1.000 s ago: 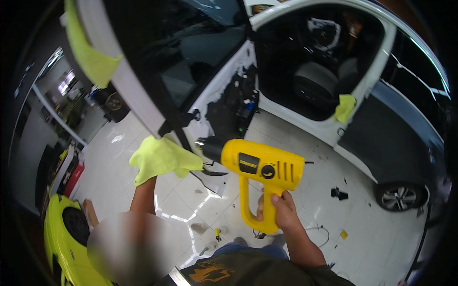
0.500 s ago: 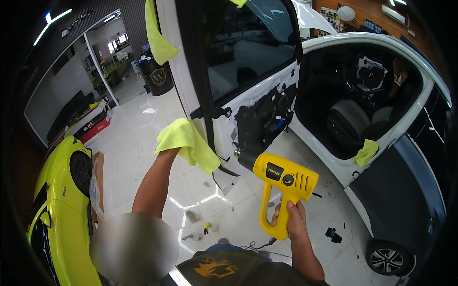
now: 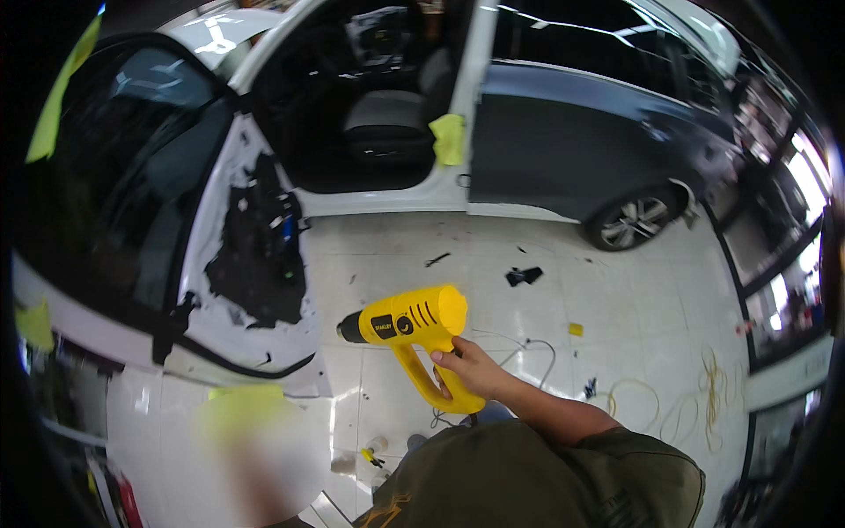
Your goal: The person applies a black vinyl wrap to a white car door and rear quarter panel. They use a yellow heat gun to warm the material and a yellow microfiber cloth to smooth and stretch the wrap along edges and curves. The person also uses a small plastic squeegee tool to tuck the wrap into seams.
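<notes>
My right hand (image 3: 471, 365) is wrapped round the handle of a yellow heat gun (image 3: 427, 310). Its dark nozzle points left, toward the stripped inner side of an open white car door (image 3: 198, 264), without touching it. A black sheet (image 3: 255, 251) covers much of that inner panel. At the door's lower edge, my left hand (image 3: 251, 453) is blurred and meets a lime-yellow cloth (image 3: 246, 398). The cloth hides its fingers, so their grip does not show.
Lime cloths hang on the window frame (image 3: 66, 88) and beside the front seat (image 3: 449, 139). A dark grey rear door (image 3: 546, 132) stands beyond. The floor holds a black part (image 3: 524, 276), a cable (image 3: 553, 352), a yellow block (image 3: 576, 329), bottles (image 3: 377, 447) and yellowish cord (image 3: 711, 396).
My view has swung right, so the door now sits farther left and the rear of the car shows. The heat gun stays in my right hand; the left hand remains by the cloth.
</notes>
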A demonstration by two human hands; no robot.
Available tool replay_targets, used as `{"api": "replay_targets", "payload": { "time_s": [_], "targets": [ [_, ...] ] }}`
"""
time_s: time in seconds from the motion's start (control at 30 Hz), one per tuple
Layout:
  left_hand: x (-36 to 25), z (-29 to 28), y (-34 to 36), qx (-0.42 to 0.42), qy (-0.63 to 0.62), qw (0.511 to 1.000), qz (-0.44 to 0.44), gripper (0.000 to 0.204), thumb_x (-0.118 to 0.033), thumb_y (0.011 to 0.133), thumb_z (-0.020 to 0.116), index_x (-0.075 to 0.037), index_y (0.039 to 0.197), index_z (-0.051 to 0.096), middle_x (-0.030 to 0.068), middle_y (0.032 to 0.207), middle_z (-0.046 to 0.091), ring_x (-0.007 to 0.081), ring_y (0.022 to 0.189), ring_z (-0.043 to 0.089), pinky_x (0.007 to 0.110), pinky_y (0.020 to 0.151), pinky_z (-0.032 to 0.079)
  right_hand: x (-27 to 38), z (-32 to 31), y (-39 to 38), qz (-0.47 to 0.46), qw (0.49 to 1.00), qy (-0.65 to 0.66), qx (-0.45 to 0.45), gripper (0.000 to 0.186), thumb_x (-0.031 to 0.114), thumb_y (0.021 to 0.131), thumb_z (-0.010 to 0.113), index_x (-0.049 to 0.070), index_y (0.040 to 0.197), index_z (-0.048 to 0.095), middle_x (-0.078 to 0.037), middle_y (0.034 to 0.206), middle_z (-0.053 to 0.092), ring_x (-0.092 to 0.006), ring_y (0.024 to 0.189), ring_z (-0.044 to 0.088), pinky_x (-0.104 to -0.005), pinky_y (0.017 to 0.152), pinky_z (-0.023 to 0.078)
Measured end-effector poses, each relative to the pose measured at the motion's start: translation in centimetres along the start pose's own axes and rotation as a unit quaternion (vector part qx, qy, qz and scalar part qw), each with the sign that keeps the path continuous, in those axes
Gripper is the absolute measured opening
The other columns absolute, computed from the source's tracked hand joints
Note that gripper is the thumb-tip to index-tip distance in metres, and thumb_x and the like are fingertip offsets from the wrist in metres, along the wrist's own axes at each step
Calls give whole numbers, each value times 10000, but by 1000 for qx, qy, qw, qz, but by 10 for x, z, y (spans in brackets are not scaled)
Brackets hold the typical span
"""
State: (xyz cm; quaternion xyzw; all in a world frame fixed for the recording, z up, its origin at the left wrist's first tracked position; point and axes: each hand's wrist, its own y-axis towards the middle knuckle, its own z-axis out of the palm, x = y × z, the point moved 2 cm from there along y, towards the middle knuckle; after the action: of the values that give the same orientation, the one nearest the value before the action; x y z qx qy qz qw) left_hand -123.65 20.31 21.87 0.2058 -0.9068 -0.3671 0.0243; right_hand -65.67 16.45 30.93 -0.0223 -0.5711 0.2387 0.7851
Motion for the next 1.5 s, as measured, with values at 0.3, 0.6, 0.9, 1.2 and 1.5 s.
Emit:
{"api": "replay_targets", "payload": {
  "time_s": [0.3,0.6,0.9,1.2,1.5],
  "targets": [
    [-157,77,-172,484,-7,868,110,271,-314,892,558,-114,1069,605,79,1023,644,232,908,602,390,792,480,-41,-41,-62,-18,951,66,-301,374,235,930,588,12,1196,449,-78,737,551,-175,516,554,-309,477,463],
    [-376,40,-60,461,-746,438,-198,231,-204,939,543,-61,1118,573,58,1016,630,169,892,617,304,783,520,9,-170,-70,-241,860,18,-450,246,162,912,578,9,1077,477,-80,720,572,-168,503,554,-305,501,466],
    [-538,47,5,466,-730,476,-156,334,-269,951,555,-40,1194,568,55,1037,631,157,893,617,299,778,516,30,-299,-20,-156,862,-58,-479,220,36,815,595,-20,1024,552,-93,816,616,-160,605,595,-295,573,487],
    [-678,186,51,554,-779,214,-200,354,-212,965,503,-17,1259,523,130,1183,619,234,1029,624,387,904,511,9,-322,26,-112,805,24,-582,229,45,818,587,-6,1026,504,-82,768,574,-172,516,563,-303,485,474],
    [-958,240,158,466,-697,515,179,293,-262,969,487,-65,1182,529,73,1089,606,194,965,590,333,828,481,79,-275,57,-139,667,79,-728,178,27,816,568,-1,973,489,-103,736,557,-187,495,548,-303,484,461]
  ]
}}
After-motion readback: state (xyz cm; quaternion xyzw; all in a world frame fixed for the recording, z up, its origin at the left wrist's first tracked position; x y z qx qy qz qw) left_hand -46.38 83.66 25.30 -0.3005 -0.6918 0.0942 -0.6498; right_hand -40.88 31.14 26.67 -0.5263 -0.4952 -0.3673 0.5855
